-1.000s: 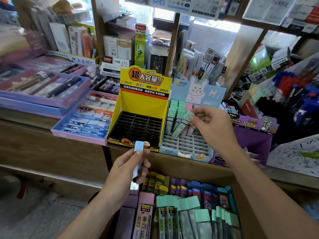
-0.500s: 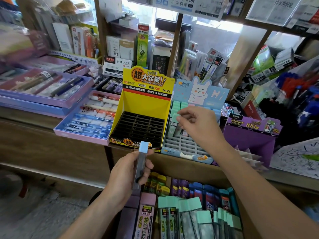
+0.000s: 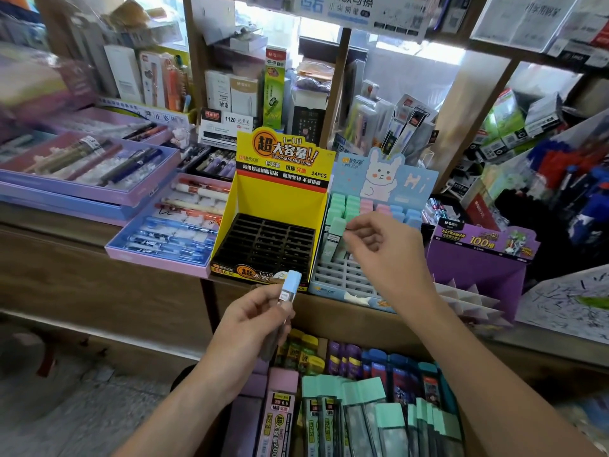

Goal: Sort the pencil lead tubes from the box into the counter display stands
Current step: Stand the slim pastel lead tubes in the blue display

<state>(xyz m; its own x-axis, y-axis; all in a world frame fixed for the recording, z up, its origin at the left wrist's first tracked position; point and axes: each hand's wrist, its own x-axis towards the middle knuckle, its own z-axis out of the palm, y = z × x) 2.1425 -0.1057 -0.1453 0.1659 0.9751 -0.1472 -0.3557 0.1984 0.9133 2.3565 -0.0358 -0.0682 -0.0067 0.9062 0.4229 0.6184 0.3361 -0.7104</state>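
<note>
1. Two hands work apart. The left hand (image 3: 250,331) grips a blue-capped lead tube (image 3: 290,286) upright, fingers wrapped round its body, above the box (image 3: 346,321) of tubes.
2. The right hand (image 3: 387,255), fingers curled, has its fingertips at the cap of a mint-capped tube (image 3: 335,234) standing in the rabbit display stand (image 3: 392,183); grip or mere touch, I cannot tell.
3. The yellow display stand (image 3: 280,199) sits just left of it on the tabletop (image 3: 49,225).

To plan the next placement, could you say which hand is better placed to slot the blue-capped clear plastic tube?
Probably left: the left hand grips the blue-capped clear plastic tube; the right hand is at the pale blue rabbit stand.
</note>
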